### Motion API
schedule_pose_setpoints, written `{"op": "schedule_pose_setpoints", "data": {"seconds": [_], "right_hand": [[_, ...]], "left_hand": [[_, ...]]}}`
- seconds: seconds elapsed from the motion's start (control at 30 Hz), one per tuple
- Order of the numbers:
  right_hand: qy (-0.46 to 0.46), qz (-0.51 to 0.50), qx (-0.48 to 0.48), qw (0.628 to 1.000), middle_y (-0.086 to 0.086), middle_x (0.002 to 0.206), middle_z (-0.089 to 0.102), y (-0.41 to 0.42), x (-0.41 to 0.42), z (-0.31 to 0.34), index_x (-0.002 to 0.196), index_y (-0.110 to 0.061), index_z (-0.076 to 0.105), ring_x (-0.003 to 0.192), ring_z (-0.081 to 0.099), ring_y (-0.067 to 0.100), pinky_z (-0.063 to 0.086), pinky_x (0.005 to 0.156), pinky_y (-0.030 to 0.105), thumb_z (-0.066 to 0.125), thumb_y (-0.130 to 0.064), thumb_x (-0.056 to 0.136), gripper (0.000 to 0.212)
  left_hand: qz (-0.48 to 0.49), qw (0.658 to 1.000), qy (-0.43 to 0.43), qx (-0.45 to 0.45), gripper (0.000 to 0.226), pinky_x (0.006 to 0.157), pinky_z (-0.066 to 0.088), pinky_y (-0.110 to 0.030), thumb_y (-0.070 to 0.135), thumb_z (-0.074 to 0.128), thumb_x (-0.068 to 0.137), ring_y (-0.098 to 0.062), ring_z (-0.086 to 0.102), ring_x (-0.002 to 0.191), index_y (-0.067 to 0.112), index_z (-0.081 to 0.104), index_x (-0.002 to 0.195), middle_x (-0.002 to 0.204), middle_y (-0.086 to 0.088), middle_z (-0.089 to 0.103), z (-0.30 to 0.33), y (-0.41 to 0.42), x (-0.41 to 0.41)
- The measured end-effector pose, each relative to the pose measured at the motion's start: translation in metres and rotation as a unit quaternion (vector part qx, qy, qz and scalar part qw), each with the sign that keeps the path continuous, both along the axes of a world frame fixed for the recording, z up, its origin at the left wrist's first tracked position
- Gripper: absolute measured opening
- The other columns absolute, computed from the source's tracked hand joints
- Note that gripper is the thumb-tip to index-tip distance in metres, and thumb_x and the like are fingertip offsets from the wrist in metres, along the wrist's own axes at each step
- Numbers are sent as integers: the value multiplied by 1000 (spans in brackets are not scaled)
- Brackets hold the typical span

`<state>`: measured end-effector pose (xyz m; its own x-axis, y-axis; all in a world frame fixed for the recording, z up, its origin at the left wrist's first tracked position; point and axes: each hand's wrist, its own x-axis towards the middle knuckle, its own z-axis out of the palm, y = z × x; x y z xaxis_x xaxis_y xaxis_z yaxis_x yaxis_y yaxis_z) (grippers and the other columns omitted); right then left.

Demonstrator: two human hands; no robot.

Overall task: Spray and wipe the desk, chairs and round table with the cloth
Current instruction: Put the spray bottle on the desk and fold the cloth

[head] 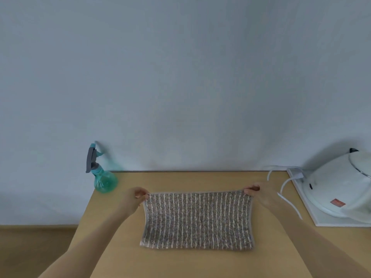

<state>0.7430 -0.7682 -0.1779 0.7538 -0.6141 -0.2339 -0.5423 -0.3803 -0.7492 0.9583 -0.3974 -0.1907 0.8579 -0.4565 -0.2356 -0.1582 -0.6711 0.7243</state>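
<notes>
cloth [197, 219]: striped, spread across middle of desk [124, 257], far corners lifted | left hand [138, 194]: pinching far-left corner | right hand [254, 192]: pinching far-right corner | spray bottle [101, 176]: teal, upright at far-left desk corner, by wall | white appliance [339, 187]: possibly a kettle, on white tray, right edge, white cord beside

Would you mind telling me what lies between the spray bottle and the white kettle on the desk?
In the head view, the striped cloth lies between spray bottle and kettle, with white cable nearer the kettle.
</notes>
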Motion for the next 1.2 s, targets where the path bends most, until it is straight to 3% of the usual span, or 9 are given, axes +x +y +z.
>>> {"op": "schedule_pose_setpoints", "data": {"seconds": [0.13, 0.2, 0.33, 0.5, 0.63, 0.8, 0.97, 1.2], "right_hand": [[20, 11, -22, 999, -7, 61, 67, -8, 12, -25, 65, -25, 68, 70, 64, 16, 51, 75, 37, 75, -2, 77, 27], [31, 12, -39, 999, -5, 65, 69, -6, 15, -31, 65, -25, 68, 70, 65, 18, 52, 74, 35, 75, -2, 77, 26], [45, -4, -41, 998, 0, 72, 67, 3, 18, -34, 70, -17, 66, 71, 62, 16, 42, 62, 16, 72, -2, 80, 19], [41, -15, -108, 993, 7, 86, 63, 14, 12, -38, 89, -16, 62, 76, 58, 20, 45, 67, 28, 69, -11, 85, 10], [26, -54, -130, 990, 7, 95, 55, 27, -9, -37, 111, -10, 60, 80, 55, 22, 41, 70, 30, 67, -19, 87, 27], [23, -43, -76, 996, 4, 88, 59, 57, -53, -41, 106, -10, 60, 78, 55, 19, 38, 70, 28, 72, -17, 83, 27], [-7, -25, 2, 1000, -8, 77, 64, 83, -94, -44, 99, -22, 56, 73, 58, 8, 39, 61, 17, 74, -14, 81, 26], [-61, -52, 67, 995, 4, 80, 68, 86, -108, -45, 101, -19, 59, 78, 63, 18, 43, 68, 18, 78, -9, 76, 34]], "left_hand": [[-18, 996, -14, 85, 12, 66, 39, -23, 13, 68, 87, -14, 59, 78, 7, 72, 96, 94, -8, 71, -17, -9, 13], [-21, 992, -23, 119, 15, 67, 36, -21, 16, 67, 88, -12, 57, 78, 9, 71, 100, 97, -6, 71, -23, -13, 16], [-25, 992, -38, 122, 15, 67, 39, -20, 16, 66, 88, -12, 56, 78, 9, 70, 100, 98, -8, 72, -27, -21, 17], [-41, 993, -55, 97, 27, 80, 48, -26, 22, 66, 89, -16, 59, 85, 8, 62, 111, 103, -8, 68, -26, -15, 9], [-35, 993, -34, 105, 34, 81, 47, -27, 22, 67, 88, -20, 63, 92, 8, 58, 117, 104, -9, 69, -21, 3, -8], [-28, 996, 20, 84, 36, 73, 45, -25, 24, 69, 87, -15, 63, 82, 14, 54, 119, 89, 1, 69, -19, 30, -48], [6, 998, 34, 51, 30, 61, 42, -11, 23, 72, 84, -9, 61, 77, 19, 57, 109, 82, 6, 66, -19, 46, -86], [66, 997, 37, -18, 22, 67, 43, -10, 14, 74, 82, -16, 66, 82, 17, 62, 100, 81, 1, 70, -21, 52, -114]]}}
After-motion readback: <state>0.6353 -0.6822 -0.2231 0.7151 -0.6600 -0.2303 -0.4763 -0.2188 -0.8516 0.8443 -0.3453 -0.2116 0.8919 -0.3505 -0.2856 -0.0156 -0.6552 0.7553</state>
